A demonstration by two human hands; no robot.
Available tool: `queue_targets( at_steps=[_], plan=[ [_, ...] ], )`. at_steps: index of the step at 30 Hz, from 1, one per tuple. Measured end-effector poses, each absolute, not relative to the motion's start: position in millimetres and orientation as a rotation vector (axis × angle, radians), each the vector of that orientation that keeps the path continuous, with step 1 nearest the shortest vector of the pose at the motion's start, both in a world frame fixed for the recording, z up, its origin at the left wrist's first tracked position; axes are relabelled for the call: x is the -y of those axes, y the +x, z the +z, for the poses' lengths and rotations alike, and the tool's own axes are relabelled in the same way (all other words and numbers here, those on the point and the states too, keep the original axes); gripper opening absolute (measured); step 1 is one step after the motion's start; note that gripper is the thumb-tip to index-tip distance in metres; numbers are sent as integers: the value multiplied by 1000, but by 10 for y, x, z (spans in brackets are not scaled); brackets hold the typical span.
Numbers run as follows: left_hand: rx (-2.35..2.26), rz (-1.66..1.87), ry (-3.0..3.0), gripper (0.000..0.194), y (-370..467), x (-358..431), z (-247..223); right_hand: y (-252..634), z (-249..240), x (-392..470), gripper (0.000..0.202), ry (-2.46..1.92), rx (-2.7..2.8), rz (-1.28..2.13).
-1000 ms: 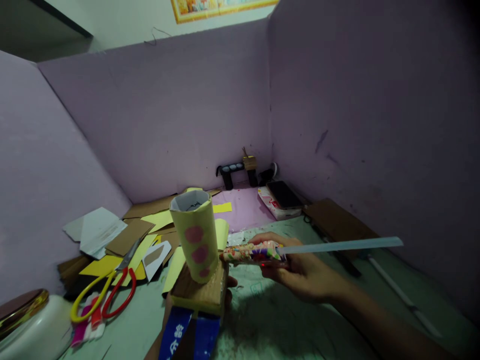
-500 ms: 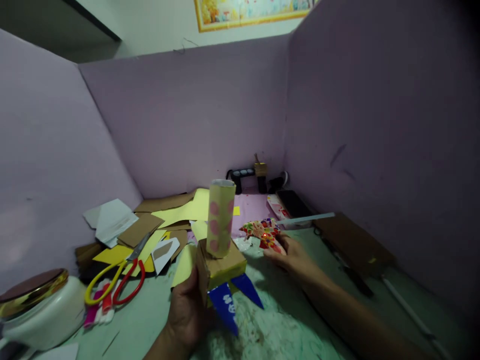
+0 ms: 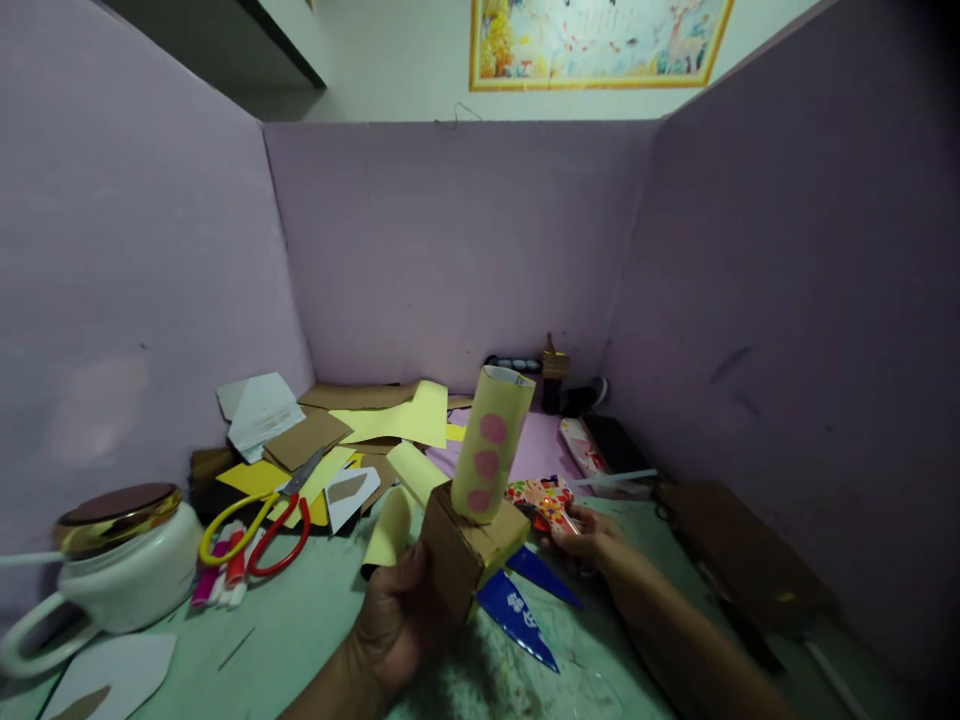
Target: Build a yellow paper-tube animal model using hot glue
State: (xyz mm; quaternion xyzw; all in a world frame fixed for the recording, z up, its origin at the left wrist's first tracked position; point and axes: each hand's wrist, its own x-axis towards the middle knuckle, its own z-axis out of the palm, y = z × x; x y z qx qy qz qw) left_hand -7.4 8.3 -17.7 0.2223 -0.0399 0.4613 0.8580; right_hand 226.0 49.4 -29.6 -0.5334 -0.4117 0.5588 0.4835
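My left hand (image 3: pixel 401 620) is wrapped round a cardboard craft model. Its small cardboard box (image 3: pixel 450 565) carries an upright tube (image 3: pixel 491 450) covered in yellow paper with pink dots, leaning to the right. Two pointed blue pieces (image 3: pixel 519 620) stick out from the box's lower right. Rolled yellow paper tubes (image 3: pixel 390 535) show at its left side. In my right hand (image 3: pixel 592 545) is a flower-patterned hot glue gun (image 3: pixel 551 500) with a lit red dot. A pale glue stick (image 3: pixel 619 478) extends from its back. The model hides the gun's tip.
Scissors (image 3: pixel 289 500) with yellow and red handles lie over markers (image 3: pixel 225 570) at left, beside yellow paper (image 3: pixel 397 420) and cardboard scraps (image 3: pixel 307 437). A lidded white mug (image 3: pixel 142 555) stands at far left. A phone (image 3: pixel 615 440) and brown board (image 3: pixel 742 540) lie right. Purple walls (image 3: pixel 465 250) enclose the table.
The view has swung, shifting the surroundings rightward. My left hand has tilted the model to the right. The glue gun in my right hand is now closer to the model.
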Motion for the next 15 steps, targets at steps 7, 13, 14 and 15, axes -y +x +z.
queue_targets(
  at_steps=[7, 13, 14, 15],
  plan=[
    [125, 996, 433, 33, -76, -116, -202, 2412, 151, -223, 55, -1114, 881, 1246],
    [169, 986, 503, 35, -60, -126, -165, 2528, 109, 106, 27, -1098, 1353, 761],
    [168, 989, 506, 36, -58, -129, -159, 2541, 73, 138, 22, -1136, 1434, 650],
    [175, 985, 513, 37, -56, -131, -152, 2553, 45, 159, 19, -1165, 1525, 567]
  ],
)
